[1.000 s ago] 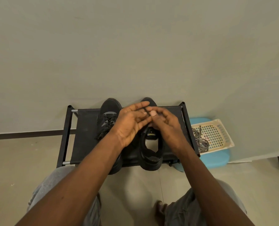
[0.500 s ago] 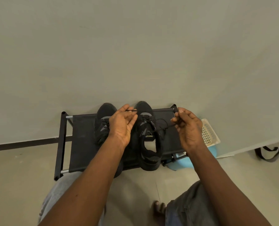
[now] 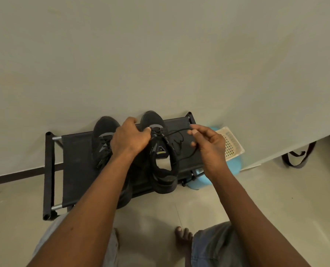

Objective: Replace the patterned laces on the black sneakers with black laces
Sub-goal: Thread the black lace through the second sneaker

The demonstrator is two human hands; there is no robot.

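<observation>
Left forearm and right forearm bare. Grey-blue fabric legwear covers both thighs. One bare foot shows.

readable text: none | numbers, signs: none legible | sneaker on the right: small pale triangle mark above a yellow-green patch on its tongue, both too small and blurred to make out as letters or a brand name
</observation>
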